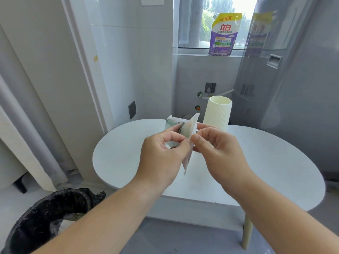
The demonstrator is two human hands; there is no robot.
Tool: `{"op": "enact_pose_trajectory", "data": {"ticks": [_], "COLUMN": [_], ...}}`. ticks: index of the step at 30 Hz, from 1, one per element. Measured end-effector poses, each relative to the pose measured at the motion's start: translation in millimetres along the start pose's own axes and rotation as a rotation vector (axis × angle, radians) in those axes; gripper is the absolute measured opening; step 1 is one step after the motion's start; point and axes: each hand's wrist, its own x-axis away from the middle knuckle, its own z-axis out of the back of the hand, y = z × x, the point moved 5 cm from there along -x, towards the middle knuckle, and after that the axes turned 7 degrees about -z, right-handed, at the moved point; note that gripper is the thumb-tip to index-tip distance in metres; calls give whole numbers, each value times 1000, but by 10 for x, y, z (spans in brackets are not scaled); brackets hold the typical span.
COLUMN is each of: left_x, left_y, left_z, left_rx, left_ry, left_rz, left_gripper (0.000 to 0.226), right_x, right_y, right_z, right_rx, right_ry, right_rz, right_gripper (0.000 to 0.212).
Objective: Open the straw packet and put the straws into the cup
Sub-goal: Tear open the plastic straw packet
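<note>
I hold a thin straw packet point(189, 129) upright above the middle of the white oval table point(128, 154). My left hand point(161, 154) pinches its left side between thumb and fingers. My right hand point(214, 149) pinches the right edge, thumb tip against the packet. The packet is translucent with a green printed part at the upper left; its lower end hangs between my hands. The straws inside are hard to make out. A tall cream ribbed cup point(217, 112) stands upright and open on the far side of the table, just behind my right hand.
A bin lined with a black bag point(49, 217) stands on the floor at the lower left. A purple detergent pouch point(224, 35) sits on the windowsill. A grey appliance point(286, 79) rises at the right; a wall and curtain stand to the left.
</note>
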Motion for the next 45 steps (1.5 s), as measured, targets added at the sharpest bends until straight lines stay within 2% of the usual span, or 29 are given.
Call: {"op": "enact_pose_trajectory", "data": {"ticks": [10, 15, 19, 22, 25, 28, 29, 32, 37, 39, 40, 42, 45], "left_x": [-9, -102, -60, -37, -35, -19, -19, -28, -14, -26, -38, -50, 30], "left_y": [-39, -63, -24, -6, 11, 53, 65, 106, 144, 98, 36, -134, -407], "left_z": [-23, 152, 115, 60, 51, 80, 104, 176, 150, 127, 121, 100, 3], "left_rx": [14, 13, -55, -79, -74, -153, -179, -265, -328, -294, -252, -95, 144], "left_ry": [41, 155, 75, 74, 72, 63, 66, 97, 86, 64, 56, 35, -47], "left_rz": [34, 56, 2, -23, -16, -61, -82, -170, -287, -214, -128, 163, 626], "left_gripper": [13, 19, 15, 13, 14, 14, 15, 13, 10, 8, 18, 38, 46], "right_x": [-8, -70, -29, -9, -37, -49, -43, -26, -42, -64, -75, -102, -111], "right_y": [20, 116, 159, 78, 53, 98, 94, 80, 111, 97, 90, 95, 129], "right_z": [-3, 134, 116, 79, 98, 107, 115, 112, 131, 180, 211, 268, 306], "right_rx": [36, 104, 111, 101, 114, 134, 150, 217, 176, 93, 51, -53, -221], "right_ry": [23, 99, 94, 127, 165, 161, 164, 125, 124, 162, 181, 208, 183], "right_rz": [46, -2, -42, 14, -15, -29, -16, 41, 1, -45, -67, -115, -180], "right_gripper": [22, 21, 19, 17, 18, 7, 7, 37, 41, 42, 43, 46, 44]}}
